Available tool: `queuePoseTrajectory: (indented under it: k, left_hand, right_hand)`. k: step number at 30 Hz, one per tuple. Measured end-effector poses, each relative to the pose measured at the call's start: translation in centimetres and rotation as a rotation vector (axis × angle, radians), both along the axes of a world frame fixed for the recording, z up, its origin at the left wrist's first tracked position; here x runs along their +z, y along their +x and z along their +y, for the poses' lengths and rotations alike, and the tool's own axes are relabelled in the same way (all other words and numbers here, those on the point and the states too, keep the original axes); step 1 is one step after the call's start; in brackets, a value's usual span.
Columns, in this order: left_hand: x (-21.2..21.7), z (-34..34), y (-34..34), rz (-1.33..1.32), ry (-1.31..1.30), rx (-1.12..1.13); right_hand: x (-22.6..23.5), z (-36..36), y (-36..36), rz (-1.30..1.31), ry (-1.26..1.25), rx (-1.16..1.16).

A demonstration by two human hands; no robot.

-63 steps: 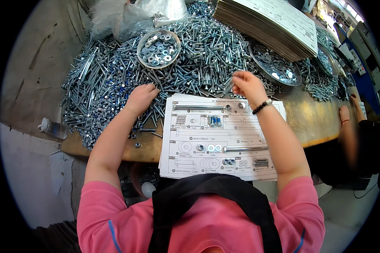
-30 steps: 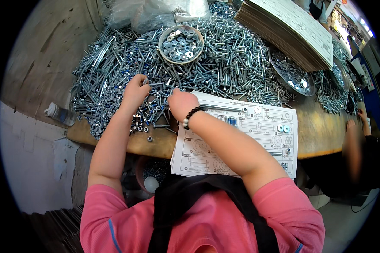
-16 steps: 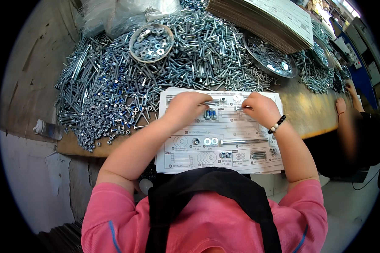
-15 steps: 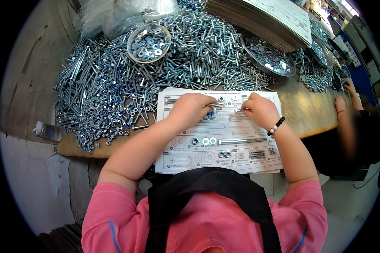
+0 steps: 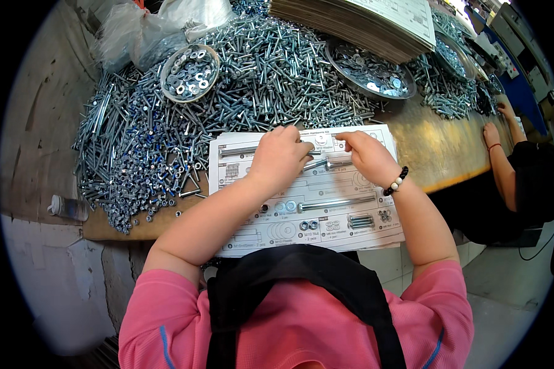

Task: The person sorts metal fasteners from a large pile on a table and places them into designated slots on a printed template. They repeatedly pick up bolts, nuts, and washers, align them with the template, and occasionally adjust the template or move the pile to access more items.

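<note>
A white printed sheet (image 5: 301,230) with outlines of parts lies on the bench edge in front of me. On it rest a long bolt (image 5: 335,203), a few washers (image 5: 286,206), nuts (image 5: 308,225) and short bolts (image 5: 361,220). My left hand (image 5: 280,158) is curled over the upper middle of the sheet, gripping one end of a silver bolt (image 5: 319,165). My right hand (image 5: 368,158), with a bead bracelet at the wrist, pinches the other end of that bolt. Another long bolt (image 5: 237,150) lies at the sheet's upper left.
A big heap of loose bolts and nuts (image 5: 246,86) covers the bench behind the sheet. In it stand a round bowl of washers (image 5: 189,72) and a metal tray of washers (image 5: 369,67). Stacked cardboard sheets (image 5: 363,18) lie beyond. Another person's hands (image 5: 492,132) work at right.
My hands earlier reached into the bolt heap; both have since come back onto the sheet. Over the last half second they have stayed close together on the bolt.
</note>
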State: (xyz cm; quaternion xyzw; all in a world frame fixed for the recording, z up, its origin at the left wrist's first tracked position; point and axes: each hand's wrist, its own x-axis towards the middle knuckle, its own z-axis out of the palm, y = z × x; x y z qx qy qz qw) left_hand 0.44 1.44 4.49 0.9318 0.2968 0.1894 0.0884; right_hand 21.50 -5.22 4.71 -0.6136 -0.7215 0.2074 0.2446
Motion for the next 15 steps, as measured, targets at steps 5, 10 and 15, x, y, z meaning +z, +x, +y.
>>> queuePoseTrajectory:
  k: [5, 10, 15]
  left_hand:
    - [0.7, -0.5, 0.6, -0.114, -0.362, 0.056]
    - [0.0, -2.4, 1.2, -0.059, -0.538, 0.071]
    - [-2.4, -2.0, 1.0, 0.014, -0.132, -0.098]
  right_hand:
    - [-1.6, 0.4, -0.3, -0.173, 0.175, 0.125]
    - [-1.9, 0.4, -0.7, -0.405, 0.134, 0.203]
    - [-1.5, 0.4, -0.4, -0.348, 0.256, 0.148]
